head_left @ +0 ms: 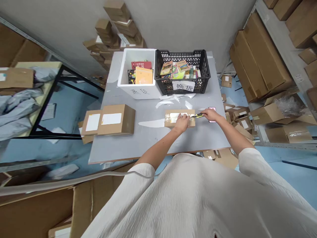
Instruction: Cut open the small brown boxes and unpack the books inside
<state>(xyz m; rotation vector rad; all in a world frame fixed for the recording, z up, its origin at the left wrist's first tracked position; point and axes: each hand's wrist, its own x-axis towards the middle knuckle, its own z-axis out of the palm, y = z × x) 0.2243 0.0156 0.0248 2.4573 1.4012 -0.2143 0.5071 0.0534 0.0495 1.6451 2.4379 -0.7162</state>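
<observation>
A small taped cardboard box (167, 123) with a white label lies flat on the grey table (148, 142). My left hand (182, 123) holds it down from above, fingers bent over its top and partly covering the label. In my right hand (210, 114) is a black and yellow box cutter (197, 115), gripped at its right end. The cutter points left, its tip at the right part of the box top. Whether the blade touches the tape is too small to tell. A phone (212, 119) lies partly beneath my right hand.
Behind the box stand a white foam bin (145, 91) and a black plastic crate (183, 86), both holding books. Scraps of white paper (164, 103) lie before them. Labelled cardboard boxes (128, 119) sit at the table's left. Shelving with cartons (262, 62) rises on the right.
</observation>
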